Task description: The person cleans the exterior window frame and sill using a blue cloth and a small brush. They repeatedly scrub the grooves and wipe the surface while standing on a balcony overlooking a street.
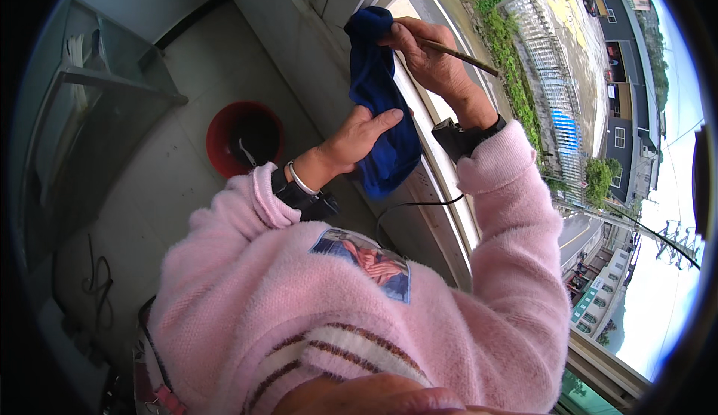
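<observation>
A dark blue cloth hangs along the window frame, its upper end bunched into a rounded lump. My left hand grips the cloth's edge midway down, thumb on top and the other fingers hidden behind it. Higher up, my right hand is closed around a thin brown stick, which slants down to the right past the knuckles. The fingertips of that hand meet the bunched cloth. Whether the stick's other end runs inside the cloth is hidden.
A red bucket with a pale handle inside stands on the tiled floor to the left. Beyond it is a grey shelf unit. A black cable crosses the sill below the cloth. Outside, a road, fence and buildings show on the right.
</observation>
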